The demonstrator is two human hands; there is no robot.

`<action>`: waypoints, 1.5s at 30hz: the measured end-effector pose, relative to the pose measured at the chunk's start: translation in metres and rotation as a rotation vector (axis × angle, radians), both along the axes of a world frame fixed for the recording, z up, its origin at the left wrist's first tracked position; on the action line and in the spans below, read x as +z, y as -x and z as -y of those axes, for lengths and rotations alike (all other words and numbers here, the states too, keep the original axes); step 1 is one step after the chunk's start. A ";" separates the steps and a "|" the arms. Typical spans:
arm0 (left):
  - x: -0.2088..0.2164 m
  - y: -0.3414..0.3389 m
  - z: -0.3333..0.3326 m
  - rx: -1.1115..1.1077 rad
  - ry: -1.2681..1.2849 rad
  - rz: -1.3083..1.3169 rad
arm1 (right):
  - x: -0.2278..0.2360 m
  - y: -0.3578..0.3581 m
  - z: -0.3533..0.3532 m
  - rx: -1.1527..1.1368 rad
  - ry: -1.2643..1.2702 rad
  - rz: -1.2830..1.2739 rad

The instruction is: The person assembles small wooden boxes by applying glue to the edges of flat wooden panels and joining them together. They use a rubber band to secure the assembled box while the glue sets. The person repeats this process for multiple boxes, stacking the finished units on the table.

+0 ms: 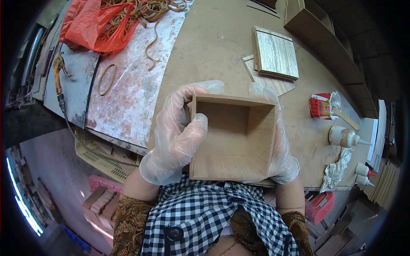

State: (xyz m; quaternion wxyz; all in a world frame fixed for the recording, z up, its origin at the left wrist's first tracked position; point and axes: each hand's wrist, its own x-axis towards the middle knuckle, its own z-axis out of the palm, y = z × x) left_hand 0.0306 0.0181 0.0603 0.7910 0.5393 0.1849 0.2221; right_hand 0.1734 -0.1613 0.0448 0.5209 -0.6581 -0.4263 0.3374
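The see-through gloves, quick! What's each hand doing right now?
Left hand: closed on the wooden box, thumb hooked over its left edge.
Right hand: holding the box's right side from outside.

A crumpled red bag lies against tangled brown bands.

I'm wearing a black-and-white checked apron, a round black button sitting on its left side. Brown, dark-patterned sleeves are flanking the apron, a thin chain is hanging at its neckline, and loose translucent gloves are covering my left hand and right hand.
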 end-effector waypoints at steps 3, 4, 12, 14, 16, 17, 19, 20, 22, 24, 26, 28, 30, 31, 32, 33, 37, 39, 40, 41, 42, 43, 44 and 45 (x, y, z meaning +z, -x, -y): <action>0.002 -0.001 0.000 -0.007 0.048 0.012 | -0.002 -0.001 0.000 0.008 -0.014 0.081; 0.003 -0.001 0.000 -0.009 0.063 0.017 | -0.002 -0.001 0.000 -0.002 0.007 0.071; 0.004 -0.003 -0.002 -0.035 0.060 0.013 | 0.000 0.001 0.002 -0.034 0.068 0.022; 0.004 -0.003 -0.002 -0.041 0.056 0.018 | -0.003 0.000 0.005 -0.036 0.074 0.042; 0.002 -0.003 -0.003 -0.040 0.030 0.017 | -0.005 0.001 0.006 -0.062 0.078 0.000; 0.001 -0.003 -0.003 -0.039 0.017 0.017 | -0.005 0.002 0.005 -0.084 0.077 -0.050; 0.001 -0.002 -0.003 -0.033 0.023 0.018 | -0.005 0.003 0.003 -0.104 0.077 -0.098; 0.001 -0.002 -0.002 -0.028 0.026 0.018 | -0.005 0.003 0.003 -0.105 0.079 -0.098; 0.003 -0.003 -0.003 -0.042 0.030 0.005 | -0.003 0.004 0.004 -0.125 0.086 -0.109; 0.004 -0.004 -0.003 -0.051 0.026 0.003 | -0.001 0.005 0.004 -0.139 0.090 -0.134; 0.002 -0.005 -0.004 -0.059 0.017 0.011 | -0.001 0.005 0.003 -0.153 0.091 -0.159; 0.002 -0.003 -0.004 -0.045 0.008 0.016 | -0.002 0.005 0.002 -0.128 0.090 -0.136; 0.002 -0.002 -0.004 -0.036 0.003 0.021 | -0.003 0.003 0.002 -0.093 0.088 -0.080; 0.001 -0.002 -0.003 -0.033 0.003 0.023 | -0.004 0.003 0.002 -0.079 0.085 -0.061; 0.002 -0.006 -0.004 -0.066 0.024 0.033 | 0.000 0.005 0.006 -0.109 0.097 -0.052; 0.001 -0.005 -0.004 -0.057 0.015 0.031 | -0.002 0.004 0.004 -0.089 0.091 -0.039; 0.000 -0.003 -0.003 -0.030 0.012 0.030 | -0.002 0.001 0.002 -0.021 0.069 0.036; 0.000 -0.003 -0.002 -0.027 0.042 0.030 | -0.002 0.001 0.003 -0.020 0.054 0.045; 0.000 -0.003 -0.001 -0.028 0.065 0.029 | -0.002 0.001 0.004 -0.025 0.050 0.044; 0.000 -0.002 0.000 -0.029 0.089 0.029 | -0.002 0.002 0.004 -0.035 0.052 0.035; -0.001 -0.002 0.001 -0.021 0.092 0.034 | -0.002 0.002 0.004 -0.034 0.045 0.037; -0.002 -0.001 0.002 -0.012 0.096 0.040 | -0.002 0.002 0.003 -0.033 0.037 0.038; -0.003 -0.001 0.002 -0.004 0.099 0.046 | -0.003 0.001 0.003 -0.026 0.022 0.051; -0.005 0.000 0.003 -0.001 0.081 0.064 | -0.003 0.002 0.002 -0.025 0.018 0.042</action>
